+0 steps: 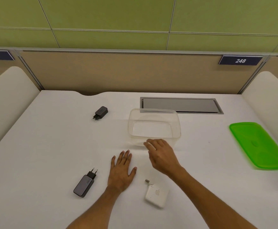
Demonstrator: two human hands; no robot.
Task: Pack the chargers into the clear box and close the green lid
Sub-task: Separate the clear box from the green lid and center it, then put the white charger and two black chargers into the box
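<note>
The clear box (154,113) stands open and empty at the middle of the white desk. Far to its right lies the green lid (257,146), flat on the desk. A small black charger (100,112) rests at the back left. A larger dark grey charger (84,185) lies at the front left, and a white charger (157,195) lies at the front centre. My left hand (122,171) lies flat on the desk between those two, fingers spread, holding nothing. My right hand (162,156) hovers at the box's near wall, fingers loosely apart and empty.
A grey cable hatch (181,105) is set into the desk behind the box. Beige partition panels close off the back, and white padded side dividers (7,96) rise at left and right. The desk's rear edge has a curved notch (89,94).
</note>
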